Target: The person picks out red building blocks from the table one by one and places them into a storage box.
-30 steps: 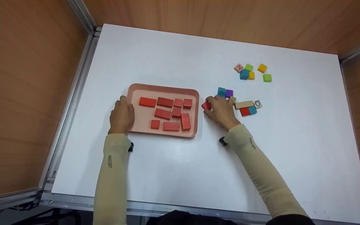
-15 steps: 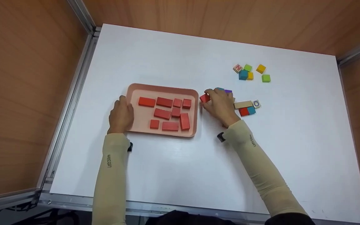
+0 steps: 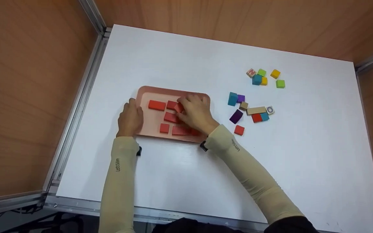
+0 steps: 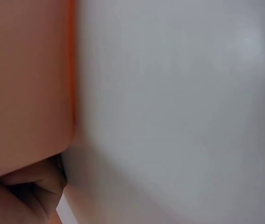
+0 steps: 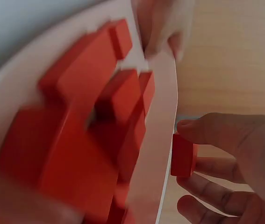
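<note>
My left hand (image 3: 130,119) grips the left edge of a pink tray (image 3: 152,125), with curled fingers (image 4: 32,186) against its side in the left wrist view. Over the tray, my right hand (image 3: 197,113) pinches a small red block (image 5: 182,154) between thumb and fingertips. Several red blocks lie inside the tray, among them a long one (image 3: 157,105) at the left and a cube (image 3: 164,128) near the front. The right hand hides some blocks on the tray's right side in the head view.
Right of the tray lie a dark purple block (image 3: 236,116), a red cube (image 3: 239,130), a teal block (image 3: 232,98) and a long beige block (image 3: 256,111). Farther back sits a group of green, yellow and teal cubes (image 3: 257,79). Wooden panels (image 3: 28,97) border the white table (image 3: 186,181).
My right hand has carried the red block leftward from beside the tray to over the blocks inside it, uncovering the purple block and red cube. The left hand has stayed at the tray's edge.
</note>
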A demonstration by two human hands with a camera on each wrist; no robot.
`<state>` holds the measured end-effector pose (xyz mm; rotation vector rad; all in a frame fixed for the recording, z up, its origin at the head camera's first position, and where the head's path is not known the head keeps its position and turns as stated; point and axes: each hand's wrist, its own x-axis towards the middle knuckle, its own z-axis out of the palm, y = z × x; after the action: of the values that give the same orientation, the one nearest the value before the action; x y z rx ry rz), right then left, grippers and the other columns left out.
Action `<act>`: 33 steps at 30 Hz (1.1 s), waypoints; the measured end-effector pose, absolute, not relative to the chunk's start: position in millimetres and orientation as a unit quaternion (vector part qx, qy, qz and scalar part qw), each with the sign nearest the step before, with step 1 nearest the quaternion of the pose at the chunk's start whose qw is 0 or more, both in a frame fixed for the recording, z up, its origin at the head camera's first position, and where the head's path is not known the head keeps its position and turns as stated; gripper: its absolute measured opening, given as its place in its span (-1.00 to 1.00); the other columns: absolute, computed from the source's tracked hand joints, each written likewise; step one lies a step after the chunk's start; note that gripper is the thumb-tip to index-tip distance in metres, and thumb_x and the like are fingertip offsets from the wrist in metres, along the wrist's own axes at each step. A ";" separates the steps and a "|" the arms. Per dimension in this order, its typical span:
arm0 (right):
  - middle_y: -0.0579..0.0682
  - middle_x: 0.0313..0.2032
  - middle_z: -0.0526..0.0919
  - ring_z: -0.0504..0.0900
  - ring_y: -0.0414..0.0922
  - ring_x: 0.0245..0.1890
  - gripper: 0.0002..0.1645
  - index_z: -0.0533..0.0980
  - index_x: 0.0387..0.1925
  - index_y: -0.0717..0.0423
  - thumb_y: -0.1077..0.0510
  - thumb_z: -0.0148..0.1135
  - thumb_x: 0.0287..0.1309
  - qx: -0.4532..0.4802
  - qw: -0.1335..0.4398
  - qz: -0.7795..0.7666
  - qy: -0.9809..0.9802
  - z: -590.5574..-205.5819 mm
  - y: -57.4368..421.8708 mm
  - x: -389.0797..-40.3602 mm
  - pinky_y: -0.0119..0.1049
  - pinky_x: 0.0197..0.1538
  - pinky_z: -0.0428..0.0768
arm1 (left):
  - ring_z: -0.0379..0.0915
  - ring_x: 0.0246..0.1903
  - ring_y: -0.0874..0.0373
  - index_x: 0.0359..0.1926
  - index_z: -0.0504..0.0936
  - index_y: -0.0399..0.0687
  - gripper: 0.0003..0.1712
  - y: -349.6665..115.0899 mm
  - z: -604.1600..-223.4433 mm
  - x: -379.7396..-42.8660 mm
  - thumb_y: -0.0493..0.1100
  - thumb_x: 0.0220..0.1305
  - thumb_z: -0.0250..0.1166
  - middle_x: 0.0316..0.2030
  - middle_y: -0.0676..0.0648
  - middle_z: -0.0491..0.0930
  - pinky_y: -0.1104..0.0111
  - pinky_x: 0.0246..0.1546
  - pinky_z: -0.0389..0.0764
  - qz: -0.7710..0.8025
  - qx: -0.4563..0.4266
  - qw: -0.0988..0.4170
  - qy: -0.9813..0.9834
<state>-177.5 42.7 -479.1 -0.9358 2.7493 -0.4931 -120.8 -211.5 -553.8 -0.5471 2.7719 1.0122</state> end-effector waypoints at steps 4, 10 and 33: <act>-0.02 -0.05 0.57 0.46 -0.04 -0.02 -0.45 0.51 0.21 0.00 -0.09 0.33 0.26 -0.342 0.106 -0.162 0.920 -480.2 19.1 -170.3 -0.03 0.08 0.29 | 0.47 -0.18 -0.18 0.25 0.23 -0.23 -0.62 -207.6 -553.6 -123.0 -0.10 0.59 -0.09 -0.08 -0.25 0.39 -0.04 -0.13 0.49 0.340 -0.187 0.075 0.918; -0.03 -0.10 0.57 0.47 -0.06 -0.11 -0.48 0.53 0.18 0.01 -0.10 0.34 0.26 -0.361 0.116 -0.165 0.911 -483.5 -6.6 -166.3 -0.03 0.06 0.31 | 0.48 -0.21 -0.20 0.22 0.24 -0.25 -0.64 -205.8 -551.8 -125.5 -0.11 0.59 -0.08 -0.10 -0.26 0.39 -0.05 -0.16 0.51 0.330 -0.185 0.074 0.923; -0.01 -0.04 0.58 0.46 -0.02 -0.04 -0.51 0.50 0.17 -0.01 -0.04 0.35 0.27 -0.382 0.181 -0.094 0.902 -511.1 -37.3 -163.8 0.00 0.17 0.32 | 0.47 -0.20 -0.17 0.25 0.25 -0.22 -0.62 -210.6 -550.8 -121.4 -0.10 0.58 -0.06 -0.06 -0.24 0.40 -0.01 -0.12 0.50 0.336 -0.196 0.079 0.918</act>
<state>-163.8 -37.3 -511.1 -1.0784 2.5465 -0.2662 -121.4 -210.6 -550.8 -0.5872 2.7466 1.0062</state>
